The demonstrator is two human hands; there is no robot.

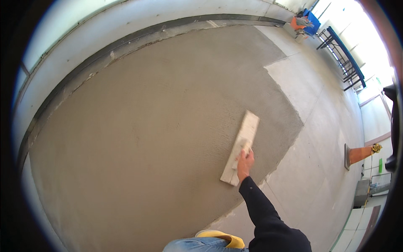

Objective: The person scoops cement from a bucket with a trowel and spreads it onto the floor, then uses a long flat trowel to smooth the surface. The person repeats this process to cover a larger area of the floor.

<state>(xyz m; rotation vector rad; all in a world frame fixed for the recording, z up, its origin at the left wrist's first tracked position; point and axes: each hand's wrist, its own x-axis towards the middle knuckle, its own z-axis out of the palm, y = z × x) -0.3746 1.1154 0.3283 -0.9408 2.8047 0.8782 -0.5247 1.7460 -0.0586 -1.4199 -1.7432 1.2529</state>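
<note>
My right hand, in a dark sleeve, is closed round the handle of a long pale hand float. The float lies flat on a broad patch of smooth grey wet mortar, near the patch's right edge. Fine rough marks show in the mortar just left of the blade. No part of my left hand can be seen.
Pale floor slabs border the mortar on the right. An orange cone stands on them; farther back are a dark bench and a blue item. A low wall curves along the far left. My jeans and a yellow item show below.
</note>
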